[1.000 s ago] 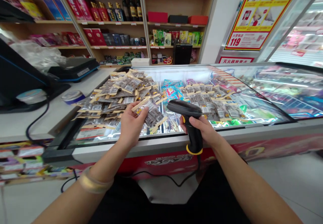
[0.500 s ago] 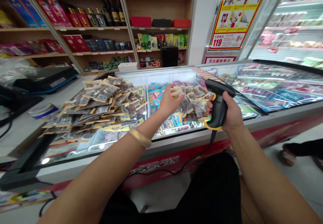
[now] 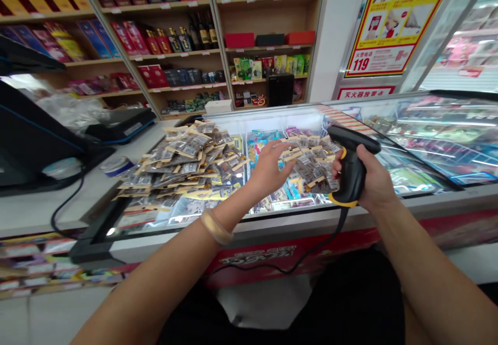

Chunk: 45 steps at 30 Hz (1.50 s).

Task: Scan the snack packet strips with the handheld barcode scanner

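Note:
My right hand (image 3: 373, 179) is wrapped round the grip of a black and yellow barcode scanner (image 3: 352, 171), whose head points left over the freezer. Its cable hangs from the handle. My left hand (image 3: 270, 168), with a gold bangle (image 3: 217, 226) on the wrist, hovers with fingers apart at the left edge of a smaller pile of snack packets (image 3: 311, 162); I cannot tell whether it touches them. Nothing shows in its grasp. Farther left, a larger heap of similar clear packets with tan edges (image 3: 187, 155) lies on the freezer's glass top.
The chest freezer (image 3: 264, 225) spans the front, with bagged goods under its glass. On the left counter stand a black scale-like device (image 3: 120, 124), a tape roll (image 3: 116, 166) and a dark monitor (image 3: 35, 132). Shelves (image 3: 268, 46) of boxes and bottles stand behind.
The view has swung left, so the scene sits farther right and more of the left counter shows. My left hand stays near the smaller pile, fingers spread. The scanner remains in my right hand.

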{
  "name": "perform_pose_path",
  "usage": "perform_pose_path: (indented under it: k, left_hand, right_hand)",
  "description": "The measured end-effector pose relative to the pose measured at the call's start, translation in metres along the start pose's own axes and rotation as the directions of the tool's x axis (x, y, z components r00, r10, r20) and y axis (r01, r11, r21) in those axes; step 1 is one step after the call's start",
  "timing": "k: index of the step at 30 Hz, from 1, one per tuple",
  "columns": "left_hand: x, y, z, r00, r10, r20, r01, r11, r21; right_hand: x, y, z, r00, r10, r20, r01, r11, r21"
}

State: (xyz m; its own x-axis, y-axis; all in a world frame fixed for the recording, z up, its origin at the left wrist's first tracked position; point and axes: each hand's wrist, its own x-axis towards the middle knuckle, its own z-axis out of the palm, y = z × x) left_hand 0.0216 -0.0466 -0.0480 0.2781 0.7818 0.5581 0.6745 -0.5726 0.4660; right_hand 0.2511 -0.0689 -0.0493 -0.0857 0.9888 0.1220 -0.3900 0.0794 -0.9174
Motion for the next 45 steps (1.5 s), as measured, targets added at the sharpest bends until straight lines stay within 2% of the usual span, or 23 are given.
perform_pose_path:
  k: [4,8,11,14,16,19,23,25,28,30,31,33,35,37,39,42,45]
  left_hand:
    - [-0.007,-0.017,-0.067,0.984,0.035,-0.174,-0.018,0.995,0.098]
    - [-0.011,-0.052,-0.131,0.917,-0.109,-0.385,0.205,0.954,0.219]
    - [-0.014,-0.081,-0.161,0.837,-0.260,-0.481,0.437,0.847,0.304]
    - [-0.019,-0.100,-0.172,0.794,-0.354,-0.494,0.567,0.725,0.391]
    - [-0.023,-0.102,-0.172,0.798,-0.386,-0.463,0.584,0.685,0.435]
    - [-0.027,-0.096,-0.167,0.801,-0.421,-0.425,0.592,0.660,0.462]
    - [-0.032,-0.078,-0.165,0.803,-0.447,-0.394,0.595,0.640,0.487]
    - [-0.038,-0.069,-0.164,0.826,-0.411,-0.385,0.559,0.686,0.466]
    - [-0.050,-0.056,-0.156,0.853,-0.350,-0.388,0.469,0.839,0.275]
    - [-0.062,-0.049,-0.141,0.851,-0.400,-0.341,0.424,0.906,-0.007]
    - [-0.068,-0.047,-0.131,0.847,-0.448,-0.285,0.416,0.894,-0.168]
    - [-0.079,-0.044,-0.108,0.832,-0.538,-0.136,0.438,0.788,-0.432]
    - [-0.088,-0.044,-0.086,0.808,-0.588,-0.044,0.465,0.682,-0.565]
    - [-0.094,-0.045,-0.070,0.801,-0.598,-0.030,0.460,0.646,-0.608]
    - [-0.097,-0.047,-0.061,0.815,-0.579,-0.031,0.433,0.643,-0.631]
    - [-0.098,-0.049,-0.058,0.820,-0.571,-0.022,0.414,0.620,-0.667]
    - [-0.098,-0.049,-0.059,0.793,-0.609,-0.028,0.424,0.583,-0.693]
  right_hand:
    - [0.004,0.001,0.035,0.997,0.000,0.073,-0.002,1.000,0.018]
    - [0.011,0.015,0.086,0.985,0.023,0.168,-0.031,0.998,0.045]
    - [0.016,0.030,0.125,0.969,0.066,0.236,-0.076,0.996,0.035]
    - [0.018,0.046,0.156,0.952,0.109,0.286,-0.124,0.992,0.035]
    - [0.017,0.054,0.169,0.943,0.133,0.305,-0.150,0.988,0.035]
    - [0.015,0.062,0.178,0.934,0.171,0.314,-0.184,0.983,0.014]
    - [0.014,0.064,0.175,0.934,0.177,0.310,-0.179,0.984,-0.020]
    - [0.012,0.063,0.170,0.941,0.160,0.297,-0.163,0.986,-0.015]
    - [0.005,0.061,0.156,0.951,0.136,0.279,-0.145,0.989,0.013]
    - [-0.004,0.060,0.144,0.951,0.125,0.282,-0.140,0.990,0.032]
    - [-0.008,0.060,0.137,0.951,0.121,0.286,-0.137,0.990,0.038]
    - [-0.016,0.059,0.123,0.948,0.121,0.295,-0.138,0.990,0.037]
    - [-0.022,0.060,0.110,0.941,0.128,0.314,-0.142,0.990,0.022]
    - [-0.026,0.061,0.100,0.928,0.162,0.335,-0.165,0.986,-0.019]
    - [-0.027,0.062,0.094,0.909,0.227,0.350,-0.205,0.974,-0.098]
    - [-0.028,0.063,0.092,0.877,0.295,0.379,-0.221,0.949,-0.226]
    - [-0.029,0.063,0.093,0.857,0.309,0.413,-0.188,0.933,-0.308]
